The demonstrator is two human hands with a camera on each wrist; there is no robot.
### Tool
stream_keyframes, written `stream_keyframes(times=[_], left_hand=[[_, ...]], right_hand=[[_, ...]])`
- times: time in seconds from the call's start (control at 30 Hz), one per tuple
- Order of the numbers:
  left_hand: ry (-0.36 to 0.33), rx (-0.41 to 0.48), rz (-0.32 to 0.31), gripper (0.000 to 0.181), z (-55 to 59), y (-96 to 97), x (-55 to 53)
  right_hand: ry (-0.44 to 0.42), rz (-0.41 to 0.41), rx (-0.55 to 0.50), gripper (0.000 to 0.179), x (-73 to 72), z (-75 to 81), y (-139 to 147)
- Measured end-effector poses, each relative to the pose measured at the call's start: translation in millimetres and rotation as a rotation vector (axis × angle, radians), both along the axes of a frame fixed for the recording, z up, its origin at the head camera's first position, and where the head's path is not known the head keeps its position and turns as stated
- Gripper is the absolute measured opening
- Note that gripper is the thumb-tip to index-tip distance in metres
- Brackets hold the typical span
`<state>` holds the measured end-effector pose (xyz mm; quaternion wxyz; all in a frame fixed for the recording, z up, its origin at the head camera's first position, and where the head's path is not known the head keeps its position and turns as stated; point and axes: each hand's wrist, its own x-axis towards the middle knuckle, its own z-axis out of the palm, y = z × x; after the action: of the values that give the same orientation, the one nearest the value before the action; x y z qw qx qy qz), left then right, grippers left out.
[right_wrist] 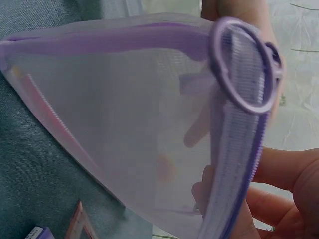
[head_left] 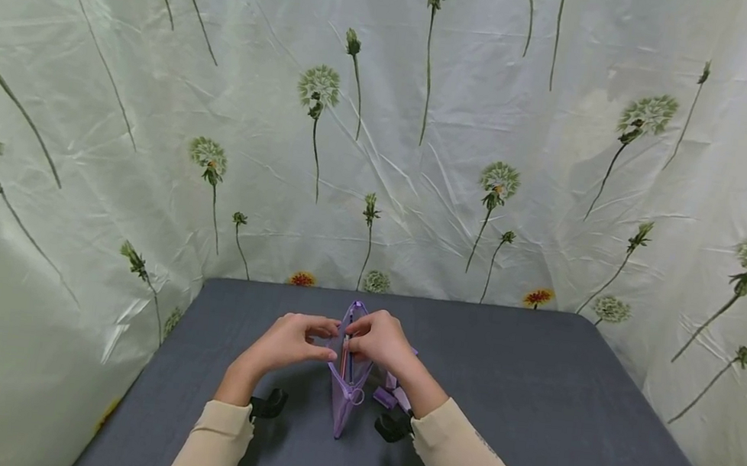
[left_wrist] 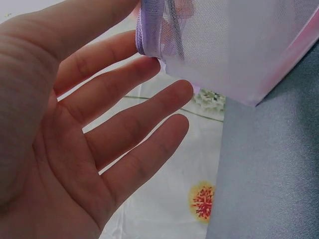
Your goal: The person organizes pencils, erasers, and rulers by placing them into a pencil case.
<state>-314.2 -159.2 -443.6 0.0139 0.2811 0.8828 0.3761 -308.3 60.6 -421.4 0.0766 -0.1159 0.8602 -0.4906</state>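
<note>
A purple mesh zip pencil case (head_left: 341,406) stands upright at the middle of the table, its top unzipped and a round pull ring (right_wrist: 219,74) at its near end. My left hand (head_left: 292,343) holds the left rim between thumb and fingers; in the left wrist view the other fingers (left_wrist: 149,159) stretch out loosely. My right hand (head_left: 378,341) reaches into the opening from the right, thumb and fingertips pinched at the top of a slim pen (head_left: 344,368). A pinkish stick (right_wrist: 55,109) lies along the case's bottom, seen through the mesh.
Small purple pieces, one of them a block (head_left: 385,398), lie on the table right of the case, partly behind my right wrist. The dark grey table (head_left: 534,405) meets a hanging curtain (head_left: 257,97) with dandelion print at its back and sides.
</note>
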Motion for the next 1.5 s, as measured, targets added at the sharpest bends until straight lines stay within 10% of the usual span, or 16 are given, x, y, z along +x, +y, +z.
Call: stream_keyframes(times=[0.87,1.5], left_hand=[[-0.005,0.016,0.031,0.037,1.0,-3.0,-0.1],[-0.045,0.064,0.067,0.012,3.0,-5.1,0.1]], right_hand=[[0.157,0.081,0.226,0.021,3.9,-4.3,-2],[0.149,0.045,0.144,0.023,12.0,24.3,37]])
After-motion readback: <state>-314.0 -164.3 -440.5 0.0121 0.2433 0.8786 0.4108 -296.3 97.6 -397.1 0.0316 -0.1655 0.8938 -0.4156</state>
